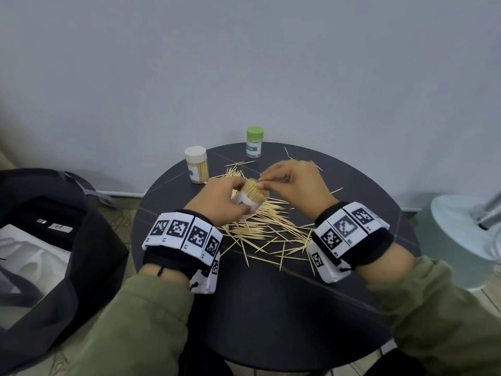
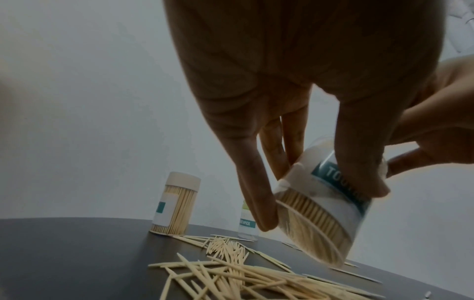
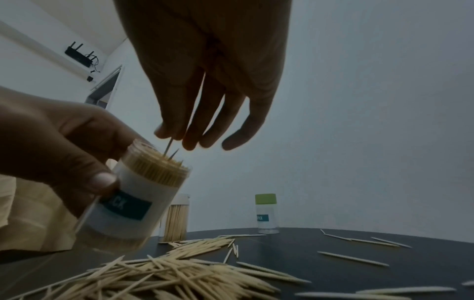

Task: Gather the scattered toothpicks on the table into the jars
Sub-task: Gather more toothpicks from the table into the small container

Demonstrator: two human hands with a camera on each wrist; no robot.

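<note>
Jar (image 1: 250,197) tilted, mouth toward right hand (image 1: 294,183)

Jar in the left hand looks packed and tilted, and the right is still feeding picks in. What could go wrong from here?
1. The open jar is crammed to the rim; the toothpick pinched by the right hand may jam, snap or stay proud.
2. The left hand holds the jar tilted, off the table; pushing harder could spill picks back onto the loose pile.
</note>
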